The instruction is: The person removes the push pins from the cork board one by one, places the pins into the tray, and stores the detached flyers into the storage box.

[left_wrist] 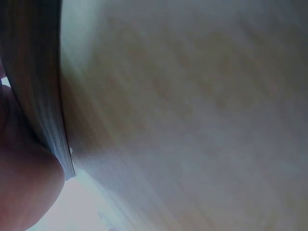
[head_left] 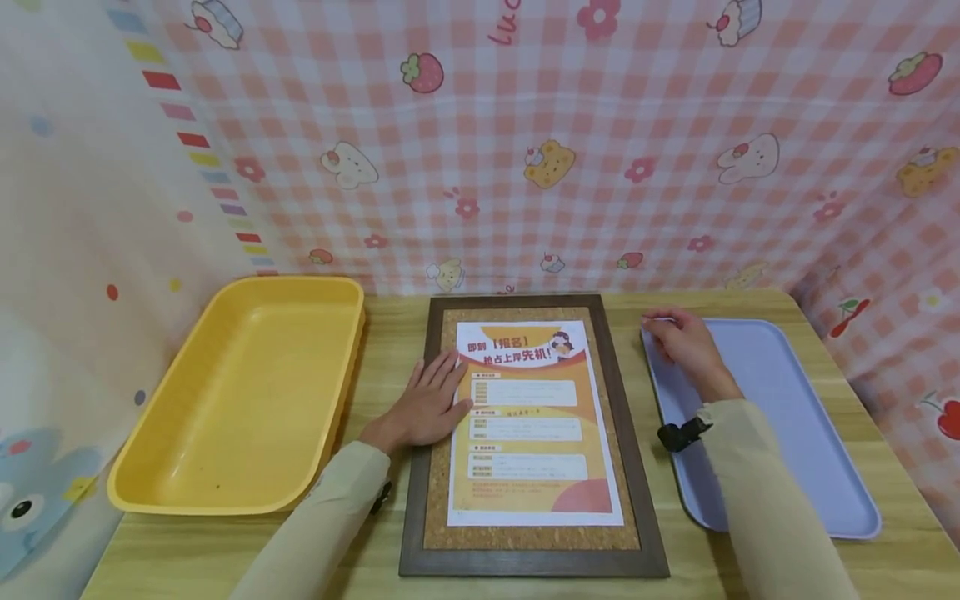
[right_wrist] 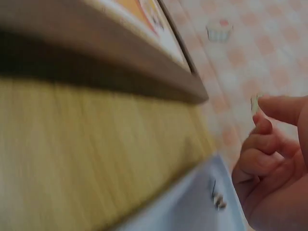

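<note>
A printed poster point(head_left: 536, 492) lies on a cork board point(head_left: 450, 537) with a dark wooden frame point(head_left: 532, 564). My left hand point(head_left: 431, 404) rests flat on the board's left side, fingers spread over the frame and the poster's left edge. The left wrist view shows the frame's side point(left_wrist: 45, 96) against part of that hand point(left_wrist: 26, 183). Above the lavender tray's left rim, my right hand point(head_left: 686, 346) pinches a small pale pushpin point(right_wrist: 254, 103) between thumb and forefinger. The pin is mostly covered by the fingertips.
The lavender tray point(head_left: 780, 400) stands right of the board; a few tiny pins point(right_wrist: 218, 199) lie in it. A deep yellow tub point(head_left: 240, 400) stands to the left. Behind the wooden table point(head_left: 390, 333) hangs a pink checked cloth point(head_left: 495, 125).
</note>
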`<state>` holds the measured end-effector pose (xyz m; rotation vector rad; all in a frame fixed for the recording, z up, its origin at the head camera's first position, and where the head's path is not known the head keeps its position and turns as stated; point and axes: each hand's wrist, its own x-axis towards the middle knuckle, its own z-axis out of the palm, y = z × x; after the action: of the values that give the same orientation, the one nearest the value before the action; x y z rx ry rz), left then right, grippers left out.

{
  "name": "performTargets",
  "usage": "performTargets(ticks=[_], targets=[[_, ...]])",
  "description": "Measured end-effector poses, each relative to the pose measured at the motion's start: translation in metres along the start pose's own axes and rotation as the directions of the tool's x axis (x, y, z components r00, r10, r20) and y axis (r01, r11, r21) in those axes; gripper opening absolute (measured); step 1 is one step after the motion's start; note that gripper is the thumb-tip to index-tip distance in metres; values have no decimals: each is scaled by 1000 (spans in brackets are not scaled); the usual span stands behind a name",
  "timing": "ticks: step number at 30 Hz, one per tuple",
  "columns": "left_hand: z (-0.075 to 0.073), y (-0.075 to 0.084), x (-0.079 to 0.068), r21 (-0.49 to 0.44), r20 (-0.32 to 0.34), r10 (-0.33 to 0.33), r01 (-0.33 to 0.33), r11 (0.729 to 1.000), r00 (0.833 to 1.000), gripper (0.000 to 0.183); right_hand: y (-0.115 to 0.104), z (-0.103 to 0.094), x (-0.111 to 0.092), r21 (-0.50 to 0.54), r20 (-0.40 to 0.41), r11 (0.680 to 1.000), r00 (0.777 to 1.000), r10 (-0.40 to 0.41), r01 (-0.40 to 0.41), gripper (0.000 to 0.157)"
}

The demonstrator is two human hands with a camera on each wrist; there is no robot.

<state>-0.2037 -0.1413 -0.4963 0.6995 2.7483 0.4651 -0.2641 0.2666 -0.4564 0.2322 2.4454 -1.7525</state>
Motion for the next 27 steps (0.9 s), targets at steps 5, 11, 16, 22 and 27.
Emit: performTargets(ticks=[5,11,16,22,27], targets=[[-3,1,0,-3,5,-4,4,1000,1000,70,-11,23,6,-10,140,998,988,-67,69,38],[-3,2,-1,-8,6,-3,3,1000,1000,70,-15,52,15,-53,182,998,983,-21,31,34],[0,1,-1,-5,4,8,-8,1000,1000,71,-19,69,22,-58,195,998,980,48,-37,28],[-6,6,-4,-14,13,5,-5,1000,1000,69,-20,77,32,-100,196,990,974,118,-99,25],[-12,9,-7,4,23,-2,2,1000,1000,69,-22,81,39,-156,154,975,972,180,-156,26]])
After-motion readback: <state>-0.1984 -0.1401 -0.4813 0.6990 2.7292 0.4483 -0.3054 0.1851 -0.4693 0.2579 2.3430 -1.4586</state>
